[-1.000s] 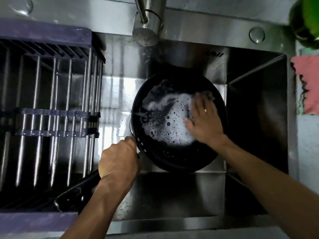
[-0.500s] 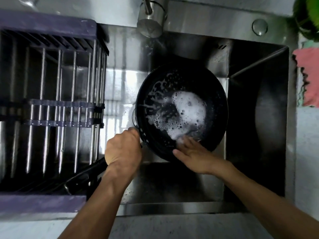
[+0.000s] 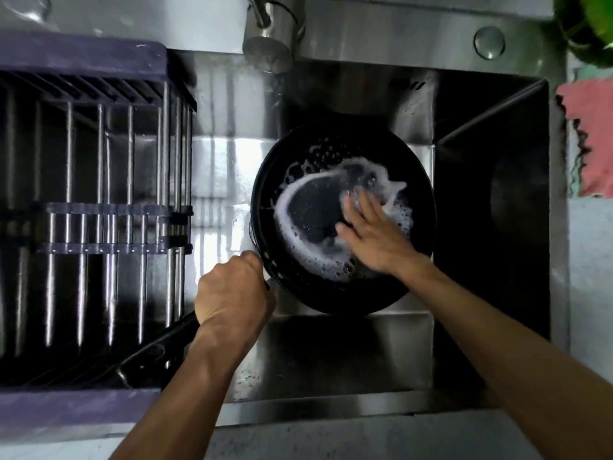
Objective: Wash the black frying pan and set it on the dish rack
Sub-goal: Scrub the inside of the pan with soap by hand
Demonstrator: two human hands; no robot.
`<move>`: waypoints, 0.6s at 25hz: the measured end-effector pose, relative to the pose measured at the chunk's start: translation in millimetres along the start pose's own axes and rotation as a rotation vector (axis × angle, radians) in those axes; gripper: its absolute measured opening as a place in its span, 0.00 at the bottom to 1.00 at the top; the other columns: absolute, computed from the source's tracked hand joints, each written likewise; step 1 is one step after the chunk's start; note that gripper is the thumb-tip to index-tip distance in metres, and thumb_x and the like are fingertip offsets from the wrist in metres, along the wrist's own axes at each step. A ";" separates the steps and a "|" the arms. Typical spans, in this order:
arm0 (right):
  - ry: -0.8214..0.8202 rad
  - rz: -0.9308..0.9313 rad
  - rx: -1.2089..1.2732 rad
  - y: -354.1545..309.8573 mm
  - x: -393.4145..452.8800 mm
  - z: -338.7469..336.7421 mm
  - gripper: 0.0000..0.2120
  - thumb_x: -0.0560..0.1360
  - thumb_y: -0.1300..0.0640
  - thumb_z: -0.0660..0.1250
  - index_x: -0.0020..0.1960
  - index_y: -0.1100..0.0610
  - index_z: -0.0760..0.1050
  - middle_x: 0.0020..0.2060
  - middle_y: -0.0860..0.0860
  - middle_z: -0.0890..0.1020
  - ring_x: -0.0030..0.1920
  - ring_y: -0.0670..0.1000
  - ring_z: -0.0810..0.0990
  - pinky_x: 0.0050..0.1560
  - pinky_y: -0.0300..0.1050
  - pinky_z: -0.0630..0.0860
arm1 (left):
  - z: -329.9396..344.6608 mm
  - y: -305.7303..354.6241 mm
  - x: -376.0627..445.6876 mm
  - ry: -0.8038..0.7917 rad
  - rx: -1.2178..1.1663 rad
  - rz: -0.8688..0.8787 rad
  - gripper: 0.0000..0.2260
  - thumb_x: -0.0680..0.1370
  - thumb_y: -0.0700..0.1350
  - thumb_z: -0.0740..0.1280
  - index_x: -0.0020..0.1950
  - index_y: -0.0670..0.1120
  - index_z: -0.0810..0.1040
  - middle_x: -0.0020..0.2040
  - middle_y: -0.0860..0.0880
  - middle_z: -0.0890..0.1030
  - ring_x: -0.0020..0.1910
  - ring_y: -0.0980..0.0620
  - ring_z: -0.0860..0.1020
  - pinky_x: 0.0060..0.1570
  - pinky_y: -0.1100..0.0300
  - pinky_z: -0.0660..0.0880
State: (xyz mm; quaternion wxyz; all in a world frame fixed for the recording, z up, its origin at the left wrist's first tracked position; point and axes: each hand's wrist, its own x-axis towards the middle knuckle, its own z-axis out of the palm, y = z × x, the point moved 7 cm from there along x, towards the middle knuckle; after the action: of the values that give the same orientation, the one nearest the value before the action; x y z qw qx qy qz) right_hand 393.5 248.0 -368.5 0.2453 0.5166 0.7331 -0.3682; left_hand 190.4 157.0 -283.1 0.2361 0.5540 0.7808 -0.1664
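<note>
The black frying pan [image 3: 308, 207] is held tilted over the steel sink [image 3: 331, 356], with white soap foam smeared in a ring across its inside. My left hand [image 3: 232, 293] is closed on the pan's black handle [image 3: 159, 350] close to the rim; the handle's end reaches over the dish rack. My right hand [image 3: 374, 237] lies flat inside the pan on its right half, fingers spread into the foam. I see no sponge under it. The purple-framed dish rack [image 3: 99, 207] with metal bars sits over the sink's left part.
The faucet spout [image 3: 268, 44] hangs above the pan's far edge; I see no water stream. A pink cloth [image 3: 593, 137] and a green plant [image 3: 587, 24] are on the right counter. A round metal cap [image 3: 489, 42] sits on the sink deck.
My right hand moved from the pan's near rim up to its right inner side, spreading the foam blob into a ring. My left hand kept hold of the handle.
</note>
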 end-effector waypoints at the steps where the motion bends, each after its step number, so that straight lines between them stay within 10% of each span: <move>1: -0.055 -0.010 -0.036 -4.3 -12.6 20.8 0.33 0.82 0.33 0.44 0.82 0.44 0.42 0.79 0.46 0.32 0.80 0.52 0.33 0.78 0.56 0.40 | -1.2 0.0 -1.7 0.001 0.015 -0.004 0.11 0.70 0.47 0.67 0.50 0.47 0.72 0.43 0.49 0.79 0.43 0.46 0.79 0.35 0.57 0.65; 4: -0.054 -0.266 0.075 -57.0 -6.8 31.6 0.29 0.84 0.38 0.48 0.82 0.46 0.50 0.81 0.48 0.36 0.80 0.53 0.34 0.76 0.49 0.34 | 1.6 4.3 -0.3 -0.009 0.034 0.007 0.12 0.70 0.47 0.67 0.51 0.47 0.73 0.45 0.48 0.79 0.45 0.45 0.80 0.36 0.57 0.65; 8: -0.019 -0.005 -0.011 6.6 -3.9 2.7 0.30 0.83 0.36 0.45 0.82 0.42 0.42 0.78 0.45 0.30 0.79 0.52 0.31 0.79 0.57 0.37 | 0.3 2.3 0.8 -0.017 0.026 -0.009 0.12 0.70 0.46 0.68 0.52 0.47 0.73 0.46 0.47 0.80 0.45 0.44 0.80 0.37 0.58 0.66; 12: -0.039 -0.306 0.195 -64.7 0.5 26.2 0.26 0.85 0.41 0.48 0.81 0.45 0.54 0.81 0.48 0.37 0.79 0.51 0.32 0.78 0.49 0.33 | 1.3 5.0 -0.1 -0.014 0.032 0.007 0.12 0.71 0.48 0.68 0.52 0.47 0.73 0.47 0.47 0.80 0.47 0.44 0.80 0.37 0.57 0.65; 15: 0.035 -0.022 0.035 -15.4 12.0 -8.0 0.28 0.84 0.39 0.43 0.82 0.42 0.41 0.80 0.48 0.33 0.78 0.53 0.30 0.79 0.61 0.38 | -0.5 2.5 -0.2 -0.014 0.042 0.002 0.13 0.71 0.49 0.68 0.52 0.47 0.73 0.46 0.48 0.80 0.45 0.45 0.80 0.36 0.58 0.65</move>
State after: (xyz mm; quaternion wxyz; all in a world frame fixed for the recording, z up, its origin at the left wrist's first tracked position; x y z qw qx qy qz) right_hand 375.1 258.2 -368.2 0.2193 0.5190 0.7363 -0.3747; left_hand 192.7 158.0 -282.6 0.2303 0.5583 0.7750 -0.1864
